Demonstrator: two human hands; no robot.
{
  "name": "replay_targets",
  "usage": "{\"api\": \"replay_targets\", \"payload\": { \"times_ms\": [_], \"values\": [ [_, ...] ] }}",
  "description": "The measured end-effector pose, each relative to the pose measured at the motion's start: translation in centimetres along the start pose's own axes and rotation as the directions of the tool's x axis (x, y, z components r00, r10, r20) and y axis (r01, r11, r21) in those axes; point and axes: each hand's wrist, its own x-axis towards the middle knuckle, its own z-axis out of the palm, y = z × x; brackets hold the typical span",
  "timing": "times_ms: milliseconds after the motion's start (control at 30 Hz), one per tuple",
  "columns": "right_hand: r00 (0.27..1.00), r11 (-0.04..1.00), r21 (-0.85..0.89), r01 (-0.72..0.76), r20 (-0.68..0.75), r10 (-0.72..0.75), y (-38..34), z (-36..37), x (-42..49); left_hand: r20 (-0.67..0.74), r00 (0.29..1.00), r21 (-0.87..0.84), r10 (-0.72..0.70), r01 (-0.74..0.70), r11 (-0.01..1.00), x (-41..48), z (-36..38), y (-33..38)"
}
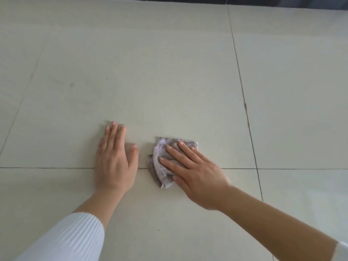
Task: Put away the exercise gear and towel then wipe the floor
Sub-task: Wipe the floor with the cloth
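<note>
Ribbed white sleeve (pixel 75 236), crumpled cloth (pixel 163 166)

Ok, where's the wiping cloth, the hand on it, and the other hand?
cloth (pixel 162 166), head view, on its bare left fold.
right hand (pixel 199 178), head view, on its back.
left hand (pixel 114 162), head view, on its back.

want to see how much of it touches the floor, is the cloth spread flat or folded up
Folded up. The cloth lies bunched in layers with creased edges under the right hand, flat on the floor.
</note>
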Motion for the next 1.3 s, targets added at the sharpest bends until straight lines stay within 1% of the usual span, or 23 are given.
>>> {"api": "replay_targets", "payload": {
  "times_ms": [67, 133, 167, 200, 233, 300, 333, 433, 500, 567, 633, 733, 800, 833, 867, 900, 967, 1000, 1067, 1167, 1200, 1233, 1300],
  "values": [
    [0.997, 0.996, -0.047, -0.070, 0.025, 0.072, 3.7, -0.5, -0.1, 0.012, 1.000, -0.004, -0.014, 0.014, 1.000, 0.0, -0.1, 0.0],
    [0.968, 0.965, -0.078, -0.251, -0.009, 0.252, 8.3, -1.3, 0.0, 0.027, 0.999, -0.007, -0.029, 0.029, 1.000, 0.0, -0.1, 0.1],
    [0.925, 0.925, -0.044, -0.378, -0.066, 0.374, 10.6, -2.1, 0.1, 0.031, 0.999, -0.006, -0.032, 0.032, 0.999, 0.0, -0.1, 0.1],
    [0.845, 0.850, 0.026, -0.526, -0.097, 0.526, 12.4, -3.0, 0.6, 0.033, 0.999, -0.005, -0.033, 0.033, 0.999, 0.0, 0.0, 0.0],
    [0.746, 0.748, 0.105, -0.655, -0.069, 0.663, 13.9, -4.0, 1.4, 0.033, 0.999, -0.004, -0.033, 0.033, 0.999, 0.0, 0.1, 0.0],
    [0.599, 0.590, 0.187, -0.786, -0.007, 0.800, 15.4, -5.3, 4.1, 0.034, 0.999, -0.001, -0.039, 0.039, 0.999, 0.0, 0.3, 0.0],
    [0.576, 0.565, 0.189, -0.803, 0.000, 0.818, 15.6, -5.8, 5.8, 0.032, 0.999, 0.000, -0.042, 0.042, 0.999, 0.0, 0.2, 0.0],
    [0.614, 0.602, 0.211, -0.770, -0.012, 0.790, 15.1, -6.5, 9.7, 0.021, 0.999, -0.002, -0.044, 0.044, 0.999, 0.0, 0.2, 0.1],
    [0.722, 0.711, 0.200, -0.674, -0.029, 0.692, 13.4, -5.9, 11.0, 0.021, 0.999, -0.003, -0.048, 0.048, 0.999, 0.0, 0.2, 0.1],
    [0.860, 0.856, 0.173, -0.488, -0.072, 0.505, 10.4, -4.6, 11.3, 0.022, 0.998, 0.000, -0.052, 0.052, 0.999, 0.1, 0.2, 0.2],
    [0.953, 0.950, 0.153, -0.273, -0.093, 0.288, 6.9, -3.2, 10.2, 0.022, 0.998, 0.000, -0.052, 0.052, 0.999, 0.1, 0.2, 0.2],
    [1.000, 0.998, 0.070, 0.002, -0.015, -0.001, 4.4, -1.9, 7.7, 0.025, 0.998, -0.008, -0.052, 0.053, 0.999, 0.1, 0.1, 0.1],
    [0.994, 0.994, -0.011, 0.107, 0.002, -0.107, 6.0, -1.9, 6.8, 0.030, 0.998, -0.004, -0.057, 0.057, 0.998, 0.1, 0.0, 0.1],
    [0.996, 0.995, -0.044, 0.090, -0.019, -0.091, 7.2, -2.0, 6.7, 0.031, 0.998, -0.003, -0.057, 0.057, 0.998, 0.1, 0.0, 0.2],
    [0.998, 0.999, -0.051, 0.007, -0.063, -0.010, 8.6, -2.3, 6.7, 0.034, 0.998, -0.003, -0.057, 0.057, 0.998, 0.1, 0.0, 0.2],
    [0.984, 0.990, -0.021, -0.138, -0.115, 0.135, 10.1, -2.8, 6.8, 0.039, 0.998, -0.005, -0.057, 0.058, 0.998, 0.1, -0.1, 0.2],
    [0.859, 0.872, 0.088, -0.482, -0.150, 0.490, 13.0, -4.2, 7.5, 0.043, 0.997, -0.006, -0.060, 0.060, 0.998, 0.1, 0.0, 0.2],
    [0.780, 0.793, 0.126, -0.596, -0.142, 0.609, 14.2, -4.8, 8.1, 0.042, 0.997, -0.005, -0.061, 0.061, 0.998, 0.1, 0.0, 0.2],
    [0.671, 0.681, 0.155, -0.716, -0.118, 0.732, 16.2, -6.0, 10.0, 0.042, 0.997, 0.001, -0.059, 0.059, 0.998, 0.1, 0.0, 0.2],
    [0.575, 0.575, 0.182, -0.798, -0.057, 0.816, 18.1, -7.4, 14.2, 0.042, 0.998, 0.013, -0.050, 0.050, 0.999, 0.1, 0.0, 0.3],
    [0.581, 0.579, 0.173, -0.797, -0.046, 0.813, 18.0, -7.5, 15.6, 0.043, 0.998, 0.013, -0.052, 0.051, 0.999, 0.1, 0.0, 0.3],
    [0.622, 0.622, 0.158, -0.767, -0.056, 0.781, 17.3, -7.4, 17.0, 0.045, 0.997, 0.011, -0.055, 0.054, 0.998, 0.1, -0.1, 0.4],
    [0.779, 0.787, 0.163, -0.595, -0.127, 0.615, 13.9, -6.4, 18.8, 0.051, 0.997, 0.009, -0.061, 0.061, 0.998, 0.1, -0.1, 0.4]
  ]
}}
